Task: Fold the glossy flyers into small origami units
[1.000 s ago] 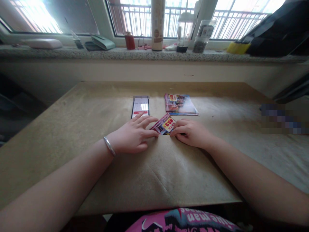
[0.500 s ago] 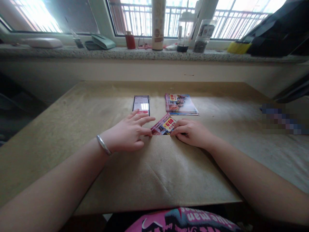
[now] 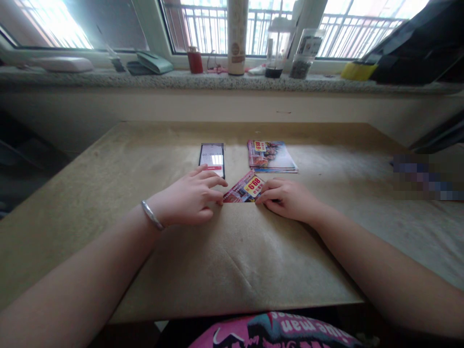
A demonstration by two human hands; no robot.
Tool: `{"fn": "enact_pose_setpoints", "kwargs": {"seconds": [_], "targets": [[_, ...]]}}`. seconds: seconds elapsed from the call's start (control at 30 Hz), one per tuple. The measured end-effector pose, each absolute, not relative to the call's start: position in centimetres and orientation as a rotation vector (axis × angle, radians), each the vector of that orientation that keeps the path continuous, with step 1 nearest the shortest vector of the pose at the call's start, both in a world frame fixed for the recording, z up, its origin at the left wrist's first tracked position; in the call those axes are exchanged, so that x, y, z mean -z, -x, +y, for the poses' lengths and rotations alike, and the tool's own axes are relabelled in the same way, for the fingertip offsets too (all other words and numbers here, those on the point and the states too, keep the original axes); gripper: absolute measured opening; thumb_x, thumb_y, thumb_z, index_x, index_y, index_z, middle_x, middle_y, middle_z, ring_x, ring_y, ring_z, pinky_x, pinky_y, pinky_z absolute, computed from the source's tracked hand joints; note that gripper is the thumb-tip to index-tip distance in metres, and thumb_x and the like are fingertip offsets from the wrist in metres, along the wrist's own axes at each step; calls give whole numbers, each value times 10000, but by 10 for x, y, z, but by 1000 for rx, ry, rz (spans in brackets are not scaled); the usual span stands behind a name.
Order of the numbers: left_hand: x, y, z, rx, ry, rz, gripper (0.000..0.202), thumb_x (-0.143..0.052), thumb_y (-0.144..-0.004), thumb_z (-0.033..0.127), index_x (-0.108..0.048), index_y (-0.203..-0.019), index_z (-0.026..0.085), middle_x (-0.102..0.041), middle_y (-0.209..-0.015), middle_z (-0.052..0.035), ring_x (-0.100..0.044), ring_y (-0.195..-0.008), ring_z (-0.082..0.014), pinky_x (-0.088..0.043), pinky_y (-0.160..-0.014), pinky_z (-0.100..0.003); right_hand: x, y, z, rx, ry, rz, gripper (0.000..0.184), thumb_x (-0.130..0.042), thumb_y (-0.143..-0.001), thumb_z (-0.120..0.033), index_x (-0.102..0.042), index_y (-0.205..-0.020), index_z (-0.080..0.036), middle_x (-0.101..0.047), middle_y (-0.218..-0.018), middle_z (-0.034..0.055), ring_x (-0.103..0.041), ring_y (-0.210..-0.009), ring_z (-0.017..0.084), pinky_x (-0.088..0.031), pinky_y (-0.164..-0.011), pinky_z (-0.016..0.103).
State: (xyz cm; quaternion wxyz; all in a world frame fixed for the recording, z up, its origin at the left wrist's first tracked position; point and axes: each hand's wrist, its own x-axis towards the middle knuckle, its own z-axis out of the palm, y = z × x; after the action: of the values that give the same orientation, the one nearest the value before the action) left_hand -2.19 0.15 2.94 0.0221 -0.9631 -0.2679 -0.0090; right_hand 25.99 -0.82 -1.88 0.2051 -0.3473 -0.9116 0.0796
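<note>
Single flyer [image 3: 239, 190] in work; flyer stack [image 3: 273, 157] flat, apart.
At frame centre, on the table [image 3: 235, 261], the flyer appears folded along its straight near edge; I cannot tell whether the crease is fully set. My left hand [image 3: 192, 197] is spread and ungripped, fingertips at the flyer's left corner. My right hand [image 3: 288, 199] curls at its right corner; whether it pinches or merely presses, I cannot tell. The stack, upper centre-right, shows no fold on its top sheet.
</note>
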Motion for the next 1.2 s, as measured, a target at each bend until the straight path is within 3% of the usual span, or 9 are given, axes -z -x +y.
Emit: {"fn": "enact_pose_setpoints", "kwargs": {"seconds": [0.23, 0.57, 0.73, 0.93, 1.07, 1.2], "targets": [[-29, 27, 3, 32, 2985, -886, 261, -576, -682, 215, -711, -887, 302, -633, -1177, 13, -470, -1228, -264, -168, -1134, -544, 19, -261, -8, -233, 968, -2552, 249, -542, -815, -131, -742, -898, -253, -699, -965, 33, -629, -861, 160, -481, -767, 281], [-29, 30, 4, 46, 2992, -890, 241, -557, -695, 207, -719, -835, 318, -697, -1001, 45, -515, -1127, -228, -150, -1141, -514, 21, -261, -6, -238, 963, -2563, 246, -545, -817, -132, -743, -900, -252, -699, -984, 34, -629, -862, 157, -478, -762, 277], [-31, 31, 6, 19, 3014, -853, 242, -545, -711, 200, -725, -825, 315, -706, -963, 50, -558, -1039, -202, -204, -1117, -474, 21, -261, -6, -241, 962, -2565, 243, -541, -822, -136, -741, -899, -250, -697, -978, 34, -627, -851, 151, -477, -750, 273], [-35, 31, 7, -92, 3039, -859, 263, -525, -749, 191, -738, -846, 310, -709, -996, 58, -581, -965, -181, -383, -944, -351, 22, -262, -6, -246, 959, -2562, 245, -547, -814, -128, -740, -899, -253, -692, -968, 32, -628, -865, 157, -478, -767, 277], [-34, 33, 7, -127, 3030, -1051, 253, -492, -781, 193, -732, -773, 273, -701, -1026, 49, -608, -936, -168, -433, -825, -289, 23, -263, -5, -248, 962, -2569, 242, -541, -816, -132, -737, -894, -250, -689, -955, 33, -626, -859, 158, -481, -758, 276], [-27, 27, 4, -74, 2922, -1275, 208, -482, -818, 229, -690, -818, 232, -682, -890, 2, -616, -776, -160, -447, -679, -274, 22, -260, -5, -237, 969, -2576, 226, -535, -820, -142, -723, -888, -248, -681, -962, 35, -619, -871, 165, -479, -763, 282]]}}
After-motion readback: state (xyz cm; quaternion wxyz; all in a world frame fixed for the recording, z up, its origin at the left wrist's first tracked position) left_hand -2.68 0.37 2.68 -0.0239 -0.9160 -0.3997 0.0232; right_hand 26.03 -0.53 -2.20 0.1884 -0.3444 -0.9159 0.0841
